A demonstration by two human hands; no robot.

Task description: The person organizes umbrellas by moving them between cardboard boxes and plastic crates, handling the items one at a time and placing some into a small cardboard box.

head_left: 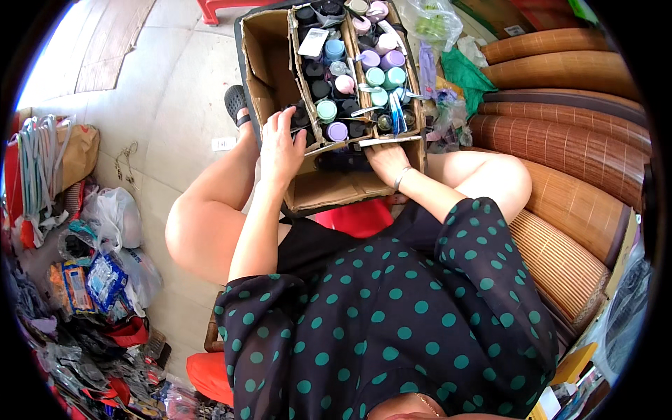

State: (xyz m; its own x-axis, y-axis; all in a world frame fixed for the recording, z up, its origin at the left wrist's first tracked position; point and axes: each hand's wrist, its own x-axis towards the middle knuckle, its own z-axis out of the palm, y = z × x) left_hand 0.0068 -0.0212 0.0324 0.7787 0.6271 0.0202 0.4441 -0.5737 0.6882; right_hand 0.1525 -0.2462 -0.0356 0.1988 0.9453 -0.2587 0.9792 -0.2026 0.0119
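A cardboard box (266,66) with dividers stands between my knees. Its middle and right sections hold upright items with round tops in mint (326,110), purple (337,131), pink (344,85), blue and black. My left hand (281,150) is at the box's left divider, fingers stretched and thumb apart, beside a dark item. My right hand (386,164) reaches into the near section, where its fingers are partly hidden under a pale cardboard edge (388,140). A dark object (343,162) lies in that section, left of my right hand. Whether the right fingers hold anything is not visible.
Rolled bamboo mats (560,126) are stacked along the right. On the left floor lie plastic-wrapped packets (105,280), a bundle of hangers (42,154) and a brown paper bag (80,147). A red stool (227,8) stands beyond the box; clear bags (430,24) lie at its right.
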